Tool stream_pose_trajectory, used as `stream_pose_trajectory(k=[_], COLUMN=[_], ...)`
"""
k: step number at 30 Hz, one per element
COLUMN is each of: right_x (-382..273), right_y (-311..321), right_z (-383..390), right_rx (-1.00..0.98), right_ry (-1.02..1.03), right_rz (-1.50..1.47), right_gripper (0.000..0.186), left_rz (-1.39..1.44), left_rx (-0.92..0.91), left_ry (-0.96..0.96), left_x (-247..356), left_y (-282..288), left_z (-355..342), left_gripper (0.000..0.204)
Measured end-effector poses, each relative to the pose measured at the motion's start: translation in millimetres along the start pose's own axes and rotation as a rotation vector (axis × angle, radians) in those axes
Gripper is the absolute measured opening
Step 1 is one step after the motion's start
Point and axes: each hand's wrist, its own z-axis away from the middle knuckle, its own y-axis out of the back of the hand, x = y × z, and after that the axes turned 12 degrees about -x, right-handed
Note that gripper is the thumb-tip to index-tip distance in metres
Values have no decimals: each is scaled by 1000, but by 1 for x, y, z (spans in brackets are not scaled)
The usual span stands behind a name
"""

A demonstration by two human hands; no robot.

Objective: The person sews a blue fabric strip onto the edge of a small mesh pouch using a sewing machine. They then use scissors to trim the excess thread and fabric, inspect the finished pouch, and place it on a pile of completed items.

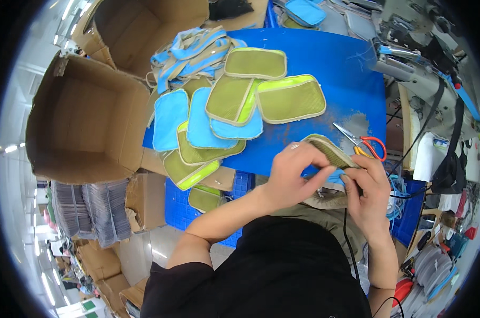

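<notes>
An olive mesh pouch (pixel 329 150) with a pale binding edge is held up near the table's front edge, with some blue fabric showing under it. My right hand (pixel 368 193) pinches its right side between thumb and fingers. Curled at the pouch's left side, my left hand (pixel 295 174) has thumb and forefinger closed against it; the exact grip is partly hidden. Scissors (pixel 361 142) with red and orange handles lie just beyond my right hand, blades pointing away to the left.
Several flat olive and blue pouches (pixel 232 98) overlap on the blue table (pixel 351 69). Behind them lies a heap of blue-and-tan strips (pixel 192 53). An open cardboard box (pixel 86 124) stands left. A sewing machine (pixel 415 74) is at right, near hanging dark straps (pixel 452 143).
</notes>
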Motion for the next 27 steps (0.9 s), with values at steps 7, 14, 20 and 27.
stream_pose_trajectory(k=[7,14,20,27], right_x=[-10,-1,11,8], right_y=[-7,8,11,13], right_z=[-4,-1,5,7], right_rx=[-4,74,103,97], right_ry=[70,6,-48,-81], right_rz=[21,6,-124,-210], right_gripper=[19,16,11,7], left_rz=[1133,910,182,-311], left_rx=[-619,-711,-535,-528], left_ry=[605,479,319,-36], left_x=[-65,-47,21,61], left_y=[-7,16,55,72], left_z=[-26,-42,-64,-81], left_gripper=[35,33,17,13])
